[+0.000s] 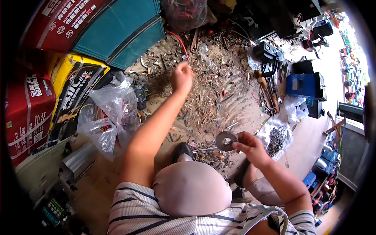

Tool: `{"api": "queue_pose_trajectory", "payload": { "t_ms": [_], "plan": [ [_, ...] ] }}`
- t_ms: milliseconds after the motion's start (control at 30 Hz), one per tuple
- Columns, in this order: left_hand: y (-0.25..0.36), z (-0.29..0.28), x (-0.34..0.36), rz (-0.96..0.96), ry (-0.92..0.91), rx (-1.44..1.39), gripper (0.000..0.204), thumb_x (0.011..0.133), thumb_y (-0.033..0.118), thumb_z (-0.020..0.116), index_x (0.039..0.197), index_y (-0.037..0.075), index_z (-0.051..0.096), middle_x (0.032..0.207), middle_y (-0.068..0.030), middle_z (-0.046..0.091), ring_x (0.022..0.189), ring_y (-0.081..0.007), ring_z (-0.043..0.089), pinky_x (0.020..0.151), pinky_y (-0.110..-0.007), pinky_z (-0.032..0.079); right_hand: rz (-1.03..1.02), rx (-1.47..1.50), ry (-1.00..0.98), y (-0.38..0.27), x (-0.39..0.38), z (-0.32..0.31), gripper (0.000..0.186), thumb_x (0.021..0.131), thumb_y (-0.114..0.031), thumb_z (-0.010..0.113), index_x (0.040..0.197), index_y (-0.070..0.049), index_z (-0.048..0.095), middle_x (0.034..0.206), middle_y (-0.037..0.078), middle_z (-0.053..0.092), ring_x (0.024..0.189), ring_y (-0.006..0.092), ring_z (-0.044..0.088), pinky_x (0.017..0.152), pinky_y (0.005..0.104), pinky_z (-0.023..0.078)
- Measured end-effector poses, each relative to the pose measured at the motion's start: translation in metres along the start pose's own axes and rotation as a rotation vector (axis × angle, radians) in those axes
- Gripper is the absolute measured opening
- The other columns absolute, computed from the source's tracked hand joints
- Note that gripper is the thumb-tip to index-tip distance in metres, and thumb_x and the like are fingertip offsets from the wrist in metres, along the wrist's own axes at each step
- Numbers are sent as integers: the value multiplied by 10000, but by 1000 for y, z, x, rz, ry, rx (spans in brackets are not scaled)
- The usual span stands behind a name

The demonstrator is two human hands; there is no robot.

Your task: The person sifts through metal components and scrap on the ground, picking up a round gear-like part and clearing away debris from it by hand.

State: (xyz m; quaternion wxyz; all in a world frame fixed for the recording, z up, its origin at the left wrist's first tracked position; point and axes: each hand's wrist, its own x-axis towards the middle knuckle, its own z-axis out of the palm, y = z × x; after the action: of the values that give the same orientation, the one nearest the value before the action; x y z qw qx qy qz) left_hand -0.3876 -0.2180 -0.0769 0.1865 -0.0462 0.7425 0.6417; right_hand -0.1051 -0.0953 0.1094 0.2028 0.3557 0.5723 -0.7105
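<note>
My right hand (253, 150) grips a flat grey ring-shaped disc (221, 141) by its right edge, thumb on top, above the littered floor. Farther off, on the left, my left hand (183, 80) is closed in a pinch with the arm stretched out. A thin red wire (181, 42) runs down to its fingertips; whether the fingers hold that wire or some small piece cannot be made out. Beneath both hands lie screws, metal bits and scraps (213, 98) spread over dusty ground. Close to my right hand is a clear plastic bag (288, 137) with a heap of small metal parts.
Red and yellow cartons (29, 113) and a teal cabinet (129, 29) line the left. Crumpled clear bags (113, 105) lie before them. To the right are hand tools (268, 92), a black power tool (268, 55) and a blue box (305, 85). An open wrench (194, 41) lies at the far side.
</note>
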Motion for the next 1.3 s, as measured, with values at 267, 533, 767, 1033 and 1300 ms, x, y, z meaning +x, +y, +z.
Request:
{"api": "queue_pose_trajectory", "payload": {
  "t_ms": [267, 533, 767, 1033, 1300],
  "plan": [
    [17, 12, 100, 347, -88, 259, 348, 929, 159, 573, 1245, 12, 574, 838, -43, 618, 684, -138, 586, 586, -296, 474, -10, 120, 77, 13, 11, 26, 135, 924, -109, 647, 1030, -42, 595, 926, -8, 627, 825, 82, 564, 721, 250, 459],
    [46, 18, -57, -91, -423, 137, 293, 987, 336, 520, 1097, 76, 596, 834, -38, 604, 740, -118, 579, 659, -293, 498, -74, 343, 223, 3, 37, 30, 120, 937, -131, 630, 1038, -67, 626, 950, -12, 677, 824, 71, 579, 709, 232, 417],
    [38, -31, -140, -779, -1130, -678, 619, 1010, 570, 302, 1324, 83, 521, 1115, -71, 662, 974, -175, 654, 766, -287, 527, -186, 211, 169, 2, 52, 35, 204, 931, -108, 636, 1121, -34, 623, 964, -25, 655, 842, 61, 545, 726, 220, 408],
    [21, -69, -129, -739, -908, -787, 468, 1020, 396, 431, 1330, 50, 484, 1210, -127, 608, 1007, -225, 621, 795, -319, 533, -392, -254, 275, 30, 60, 43, 307, 943, -139, 641, 1216, -9, 585, 1132, 42, 616, 891, 97, 588, 741, 251, 488],
    [2, -106, -26, 359, -17, 417, 680, 797, 237, 751, 1366, 43, 433, 1241, -146, 513, 1126, -302, 547, 983, -417, 449, -133, -45, 162, 59, 43, 46, 265, 975, -128, 589, 1183, 36, 591, 1044, 37, 664, 967, 88, 598, 858, 241, 472]
  ]
}}
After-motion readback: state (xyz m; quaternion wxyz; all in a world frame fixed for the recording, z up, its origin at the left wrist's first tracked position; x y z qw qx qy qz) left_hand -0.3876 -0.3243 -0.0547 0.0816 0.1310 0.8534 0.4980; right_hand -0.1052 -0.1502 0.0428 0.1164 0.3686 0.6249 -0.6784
